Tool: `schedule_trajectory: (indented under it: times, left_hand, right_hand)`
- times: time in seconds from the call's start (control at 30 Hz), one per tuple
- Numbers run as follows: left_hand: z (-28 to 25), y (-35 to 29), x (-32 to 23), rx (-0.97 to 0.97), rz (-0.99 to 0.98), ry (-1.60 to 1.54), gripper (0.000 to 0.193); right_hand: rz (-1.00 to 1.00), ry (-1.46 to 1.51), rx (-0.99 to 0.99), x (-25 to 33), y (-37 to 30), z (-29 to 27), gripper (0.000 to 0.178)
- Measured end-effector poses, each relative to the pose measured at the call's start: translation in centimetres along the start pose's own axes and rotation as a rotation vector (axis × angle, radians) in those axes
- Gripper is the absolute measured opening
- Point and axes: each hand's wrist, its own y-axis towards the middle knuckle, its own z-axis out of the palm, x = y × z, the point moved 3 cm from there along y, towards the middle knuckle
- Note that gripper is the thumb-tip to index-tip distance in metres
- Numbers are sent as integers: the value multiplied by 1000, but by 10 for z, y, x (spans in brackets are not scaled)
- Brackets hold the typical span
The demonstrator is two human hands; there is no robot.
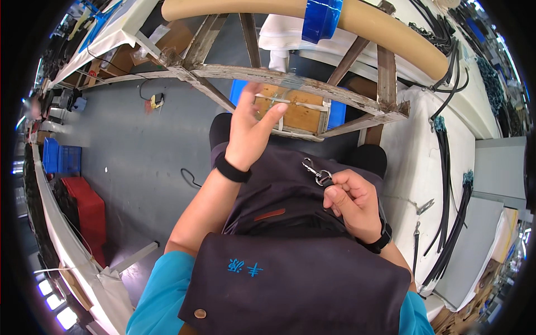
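Grey floor (151, 134) | right grip (356, 204) pinching 1 strap (328, 182) with 1 clip (309, 167) | left grip (249, 131) released

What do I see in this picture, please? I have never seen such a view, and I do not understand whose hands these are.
There is no machine: these are a person's bare hands, seen from a wide fisheye camera on their head, looking down. That is why straight edges bend.

The right hand pinches a dark strap end with a metal clip on it, above the dark apron. The left hand is open beside a worn wooden frame; I cannot tell whether it touches. Beyond is a tan padded roll with a blue band. On the right, dark straps lie on a white-covered surface.
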Motion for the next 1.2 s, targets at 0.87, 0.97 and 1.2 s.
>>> schedule_trajectory:
  times: [0.87,0.97,1.2]
  left_hand:
    - [-8,-112,-51,221,-752,-670,22]
    - [-4,-115,-41,201,-707,-729,22]
    - [-4,-112,-50,238,-689,-691,19]
  right_hand:
    - [-2,-519,280,28,37,31,20]
    - [7,-561,283,26,37,29,21]
    - [25,-394,296,25,27,26,20]
